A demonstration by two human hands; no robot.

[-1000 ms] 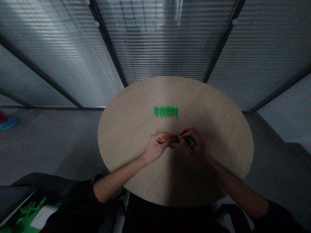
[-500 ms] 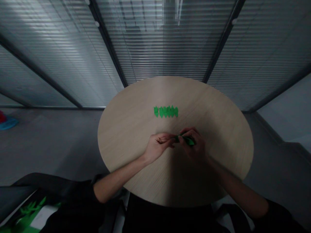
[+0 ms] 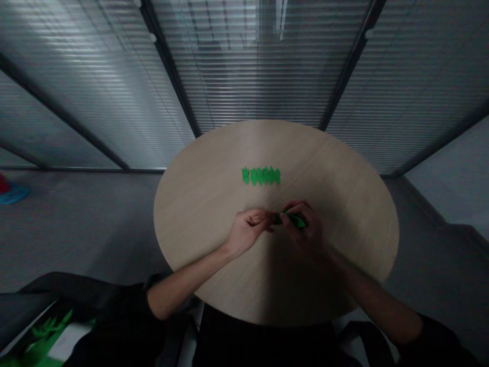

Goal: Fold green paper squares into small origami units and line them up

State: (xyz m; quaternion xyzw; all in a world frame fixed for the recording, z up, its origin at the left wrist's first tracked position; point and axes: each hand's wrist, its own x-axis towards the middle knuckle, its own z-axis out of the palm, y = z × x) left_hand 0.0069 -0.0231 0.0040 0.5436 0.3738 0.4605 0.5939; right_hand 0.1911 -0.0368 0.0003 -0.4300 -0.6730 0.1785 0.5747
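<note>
Both my hands meet over the middle of a round wooden table (image 3: 214, 168). A small folded green paper piece (image 3: 293, 219) is held between them. My right hand (image 3: 305, 232) is wrapped round most of it, fingers curled over the top. My left hand (image 3: 248, 229) pinches its left end with thumb and fingertips. Farther back on the table lies a row of several folded green paper pieces (image 3: 261, 175), side by side and touching.
Glass walls with horizontal blinds (image 3: 244, 66) stand behind the table. Green paper cut-outs on a white sheet (image 3: 46, 331) lie at the lower left, off the table. A blue and red object (image 3: 11, 191) rests on the floor at the far left.
Almost nothing: my hands stay together on the green paper piece, shifting only slightly. The row of green pieces has not moved.
</note>
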